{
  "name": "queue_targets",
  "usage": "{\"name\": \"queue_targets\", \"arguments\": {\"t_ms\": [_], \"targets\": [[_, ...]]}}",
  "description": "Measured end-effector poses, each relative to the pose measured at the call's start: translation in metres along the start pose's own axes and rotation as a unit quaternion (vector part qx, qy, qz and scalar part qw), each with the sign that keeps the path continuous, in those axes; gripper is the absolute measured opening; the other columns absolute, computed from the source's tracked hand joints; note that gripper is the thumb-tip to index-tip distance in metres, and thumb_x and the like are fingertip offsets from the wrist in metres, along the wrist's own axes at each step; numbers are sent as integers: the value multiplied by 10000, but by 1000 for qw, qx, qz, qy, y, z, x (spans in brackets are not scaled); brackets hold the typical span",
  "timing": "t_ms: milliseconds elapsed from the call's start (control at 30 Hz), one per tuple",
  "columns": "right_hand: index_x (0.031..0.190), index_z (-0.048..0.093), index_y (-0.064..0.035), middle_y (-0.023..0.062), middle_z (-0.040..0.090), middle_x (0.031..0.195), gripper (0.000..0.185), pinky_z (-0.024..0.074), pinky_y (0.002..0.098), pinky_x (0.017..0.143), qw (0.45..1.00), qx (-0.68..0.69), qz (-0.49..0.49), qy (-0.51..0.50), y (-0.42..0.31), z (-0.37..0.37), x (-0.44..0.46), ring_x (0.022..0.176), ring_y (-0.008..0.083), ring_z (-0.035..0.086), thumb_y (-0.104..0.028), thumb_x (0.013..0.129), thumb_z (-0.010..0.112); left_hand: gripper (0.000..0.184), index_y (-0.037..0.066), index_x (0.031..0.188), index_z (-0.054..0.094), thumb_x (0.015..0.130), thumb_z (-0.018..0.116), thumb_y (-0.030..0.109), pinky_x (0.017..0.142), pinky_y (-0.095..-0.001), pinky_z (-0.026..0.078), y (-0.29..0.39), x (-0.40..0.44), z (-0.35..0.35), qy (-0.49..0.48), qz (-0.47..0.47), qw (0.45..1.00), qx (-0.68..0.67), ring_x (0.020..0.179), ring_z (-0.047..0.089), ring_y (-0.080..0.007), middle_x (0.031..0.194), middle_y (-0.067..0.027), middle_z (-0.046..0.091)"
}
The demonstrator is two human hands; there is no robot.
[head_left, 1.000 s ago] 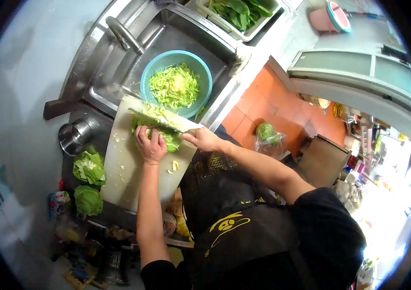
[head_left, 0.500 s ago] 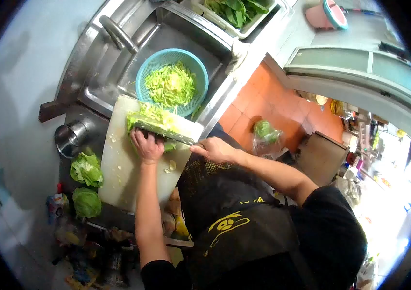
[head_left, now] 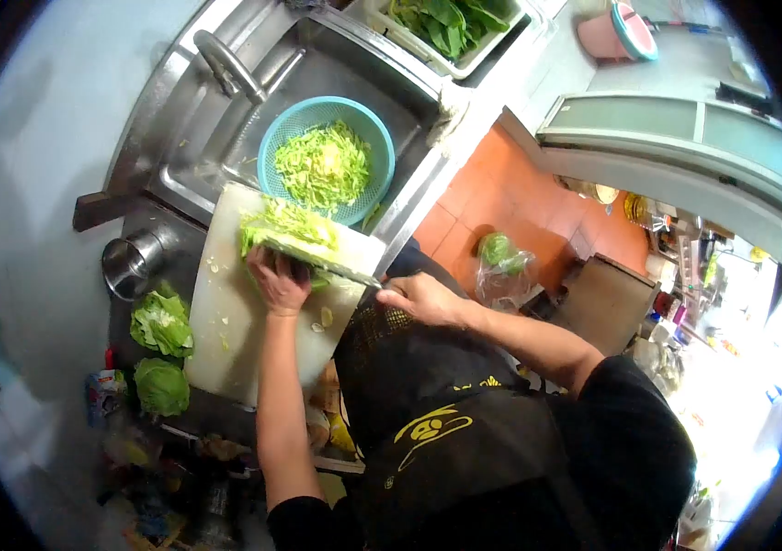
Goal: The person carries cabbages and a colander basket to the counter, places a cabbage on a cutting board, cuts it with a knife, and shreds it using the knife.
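Note:
A white cutting board (head_left: 235, 340) lies beside the sink, with shredded cabbage (head_left: 290, 220) along its far side. My left hand (head_left: 279, 285) is closed, fingers curled over a piece of cabbage and up against the blade; most of that piece is hidden. In my right hand (head_left: 423, 298) is the handle of a kitchen knife (head_left: 327, 264), its blade lying across the cabbage, edge hidden. Just beyond the board, a blue colander (head_left: 269, 156) in the sink holds more cut cabbage (head_left: 322, 165). Small pale scraps dot the board near my left wrist.
Left of the board are a cut cabbage half (head_left: 161, 323), a round cabbage (head_left: 162, 386) and a metal cup (head_left: 132, 264). The steel sink (head_left: 198, 174) has a faucet (head_left: 230, 66). A white bin of leafy greens (head_left: 464, 64) stands beyond. A bagged cabbage (head_left: 498, 253) is on the floor.
The knife blade has tilted and shifted slightly, showing a narrower face. My right hand has moved a little right and down; my left hand stays almost in place.

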State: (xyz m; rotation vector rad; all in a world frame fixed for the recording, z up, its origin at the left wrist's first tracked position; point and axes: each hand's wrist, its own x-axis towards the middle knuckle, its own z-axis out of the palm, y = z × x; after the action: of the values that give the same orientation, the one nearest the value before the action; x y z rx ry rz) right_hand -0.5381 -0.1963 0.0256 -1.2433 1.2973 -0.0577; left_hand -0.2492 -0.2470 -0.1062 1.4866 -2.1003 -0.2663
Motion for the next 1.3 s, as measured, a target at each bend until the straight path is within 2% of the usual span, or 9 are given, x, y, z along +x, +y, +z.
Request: {"name": "queue_targets", "arguments": {"t_ms": [233, 333, 433, 500, 533, 833, 1067, 1233, 1300], "targets": [[925, 689, 0, 250, 675, 801, 608, 510, 523, 743, 998, -12, 48, -26, -8, 4, 19, 793, 438, 669, -560, 1035, 481, 323, 21, 1108, 582, 920, 583, 285, 1014, -621, 401, 2, 0, 0, -7, 21, 1000, 17, 1168, 458, -448, 1232, -227, 456], [926, 682, 1, 251, 676, 812, 599, 509, 515, 746, 999, -28, 34, 7, 3, 20, 56, 810, 437, 668, -559, 1029, 495, 190, 22, 961, 538, 890, 585, 192, 1013, -608, 411, -1, 4, 1, 0, 42, 998, 43, 1165, 461, -435, 1173, -207, 449], [936, 668, 11, 243, 655, 799, 569, 505, 485, 734, 1000, 11, -7, 21, 13, 18, 79, 789, 400, 656, -528, 1032, 514, 159, 10, 967, 532, 889, 566, 145, 1014, -605, 410, 3, 7, -1, 10, 54, 998, 38, 1162, 462, -429, 1167, -205, 450], [937, 651, 19, 215, 631, 768, 535, 510, 448, 725, 998, 51, -19, 33, 18, 21, 78, 744, 325, 648, -487, 1045, 516, 162, -6, 996, 531, 911, 535, 131, 1018, -602, 410, 4, -3, -3, 4, 49, 998, 26, 1164, 462, -425, 1169, -206, 453], [957, 670, 15, 254, 640, 788, 575, 497, 490, 728, 999, 40, 7, 27, 20, 19, 76, 776, 435, 640, -532, 1033, 511, 166, -8, 1000, 529, 919, 527, 137, 1018, -602, 409, 3, -4, -4, 4, 50, 998, 23, 1166, 461, -424, 1167, -206, 453], [1001, 704, -15, 274, 657, 798, 573, 514, 502, 755, 1000, -7, 11, -22, -8, 4, -2, 782, 441, 660, -540, 1044, 479, 455, 35, 1322, 521, 979, 535, 334, 1036, -628, 380, 0, -3, 1, 5, 17, 1000, -26, 1221, 433, -479, 1316, -252, 451], [960, 689, 4, 260, 659, 791, 582, 518, 494, 758, 999, -9, 41, -17, -6, 16, 52, 803, 438, 663, -538, 1039, 491, 133, 17, 854, 501, 836, 557, 136, 1040, -631, 392, -1, 2, 5, 6, 30, 999, 44, 1174, 453, -470, 1126, -197, 443], [986, 683, 19, 255, 646, 775, 568, 509, 482, 737, 997, -19, -45, 58, 26, 36, 73, 749, 410, 650, -515, 1043, 499, 127, 5, 909, 537, 865, 550, 123, 1034, -609, 410, 0, 5, 5, 12, 29, 999, 43, 1164, 472, -443, 1145, -202, 465], [982, 679, 20, 243, 642, 759, 576, 511, 474, 730, 999, 27, -9, 30, 22, 20, 72, 731, 388, 648, -521, 1046, 493, 136, -2, 930, 544, 889, 541, 128, 1032, -605, 413, 3, 2, 0, 6, 34, 999, 28, 1169, 477, -437, 1155, -207, 473]]}}
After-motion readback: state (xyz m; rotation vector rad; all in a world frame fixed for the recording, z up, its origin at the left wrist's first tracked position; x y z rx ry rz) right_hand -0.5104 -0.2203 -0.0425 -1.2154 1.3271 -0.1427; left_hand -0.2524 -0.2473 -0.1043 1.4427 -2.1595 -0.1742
